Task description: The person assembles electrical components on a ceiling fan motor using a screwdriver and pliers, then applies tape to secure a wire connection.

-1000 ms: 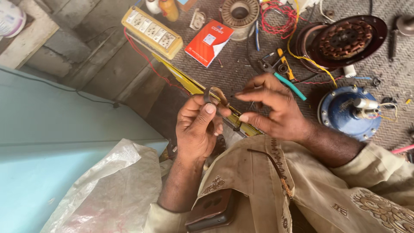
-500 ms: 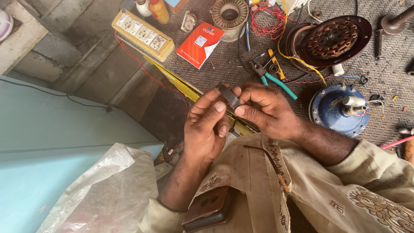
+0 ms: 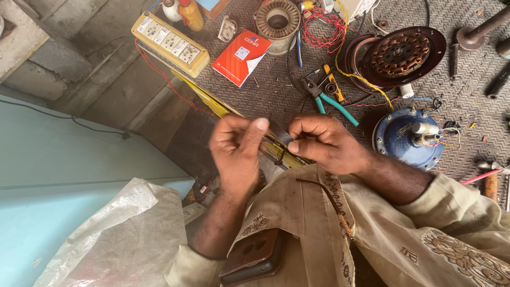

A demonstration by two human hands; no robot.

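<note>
While the left hand (image 3: 236, 151) and right hand (image 3: 319, 142) meet, fingertips of both pinch a small dark part (image 3: 280, 137), possibly tape; blurred.

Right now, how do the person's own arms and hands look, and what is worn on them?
Both hands, left hand and right hand, are bare: no gloves or rings visible. The forearms are bare too. Loose khaki sleeves are pushed up; the right one carries paler embroidered patterns.
</note>
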